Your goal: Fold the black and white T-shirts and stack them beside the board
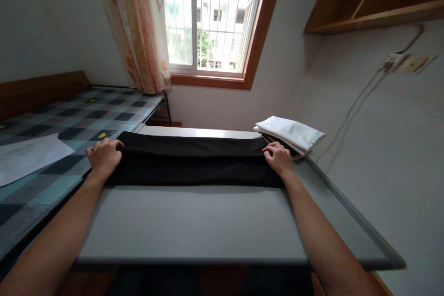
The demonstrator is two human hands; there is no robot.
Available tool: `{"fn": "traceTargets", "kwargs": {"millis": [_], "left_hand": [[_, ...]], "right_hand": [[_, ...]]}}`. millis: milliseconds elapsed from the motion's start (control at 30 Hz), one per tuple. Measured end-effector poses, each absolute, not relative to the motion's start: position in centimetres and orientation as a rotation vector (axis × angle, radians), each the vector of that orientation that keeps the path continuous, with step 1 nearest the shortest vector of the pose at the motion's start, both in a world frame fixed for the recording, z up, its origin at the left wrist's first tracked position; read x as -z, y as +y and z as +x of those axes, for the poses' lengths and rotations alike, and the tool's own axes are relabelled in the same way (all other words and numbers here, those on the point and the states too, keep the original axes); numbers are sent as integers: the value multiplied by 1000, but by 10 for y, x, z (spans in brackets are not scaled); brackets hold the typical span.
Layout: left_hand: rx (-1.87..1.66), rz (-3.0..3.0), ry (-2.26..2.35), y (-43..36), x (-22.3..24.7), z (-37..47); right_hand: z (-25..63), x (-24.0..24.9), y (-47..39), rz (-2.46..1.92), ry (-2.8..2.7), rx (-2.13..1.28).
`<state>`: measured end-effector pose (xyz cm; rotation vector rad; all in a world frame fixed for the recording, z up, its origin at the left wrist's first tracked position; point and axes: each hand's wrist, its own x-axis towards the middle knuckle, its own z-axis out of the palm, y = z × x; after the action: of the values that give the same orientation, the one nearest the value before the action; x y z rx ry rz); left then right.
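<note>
A long strip of folded black cloth [194,162], perhaps a garment, lies across the white table [201,226], with a crease running along its length. At its left end my left hand [104,156] is closed, thumb and fingers pinching the upper edge. My right hand [278,157] grips the cloth's right end in the same way, fingers curled on it. Just beyond my right hand, a small stack of folded cloths with a white cloth [291,133] on top rests at the table's far right corner.
To the left stands a bed with a checked sheet [118,106], and a sheet of paper [31,157] lies on it. Ahead are a curtain [142,27] and a barred window [215,23]. A wooden shelf [374,16] and a socket with cables [395,61] are on the right wall.
</note>
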<state>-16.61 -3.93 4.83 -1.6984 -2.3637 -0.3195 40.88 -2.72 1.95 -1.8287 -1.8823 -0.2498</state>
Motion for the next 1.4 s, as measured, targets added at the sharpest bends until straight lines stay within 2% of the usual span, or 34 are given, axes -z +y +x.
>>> {"fn": "traceTargets", "kwargs": {"millis": [167,300,367,500,667,1033,1400], "left_hand": [[366,-2091,-2085,-33,-40,-160],[557,-2433,-1704,-24,-19,-132],[536,-2534,-1642,-20,-7,-117],[327,-2651,-1695,-17,7,-105],[274,-2695,-1733,-14,11,-112],[614,-2738,-1538,-13,0,-127],[635,-2785,-1617,-18,-8,-128]], "right_hand": [[379,-8,-23,-1559,-1992,300],[352,-1,-22,-1512,-2159,300],[341,2,-22,-1554,-2254,256],[332,6,-24,-1692,-2375,84],[333,5,-24,-1731,-2396,2],[336,5,-24,-1686,-2370,-7],[337,7,-23,-1689,-2396,27]]}}
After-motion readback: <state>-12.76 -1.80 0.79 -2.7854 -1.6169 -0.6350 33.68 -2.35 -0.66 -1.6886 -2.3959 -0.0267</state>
